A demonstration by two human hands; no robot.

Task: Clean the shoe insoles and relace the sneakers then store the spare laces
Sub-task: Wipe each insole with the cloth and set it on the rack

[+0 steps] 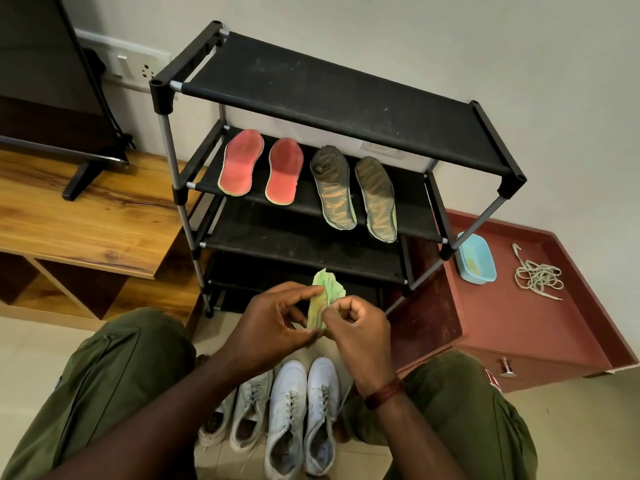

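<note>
Starting at your left, a television (52, 81) stands on a wooden unit (86, 216), with a wall socket (135, 67) behind it. Just beside the unit's right edge is the black shoe rack (332, 98). On its second shelf lie two red insoles (239, 164) toward the left end and two grey-green insoles (332, 192) toward the right end, their heels hanging over the front edge.

Below the rack, your left hand (273, 323) and right hand (356, 327) meet, each pinching a crumpled green cloth (329, 289) between thumb and curled fingers. Your forearms cross over the sneakers on the floor between your knees, covering part of them: a grey pair (249, 407) on the left, a white pair (291, 410) touching it on the right.

Right of the rack sits a low maroon cabinet (519, 327). A blue tub (476, 258) rests near the back left corner of its rimmed top, partly behind the rack's front post. A loose bundle of spare laces (538, 277) lies near the tub, toward the right rim.

The floor (571, 410) is pale tile, and the wall (485, 46) is plain and light.
</note>
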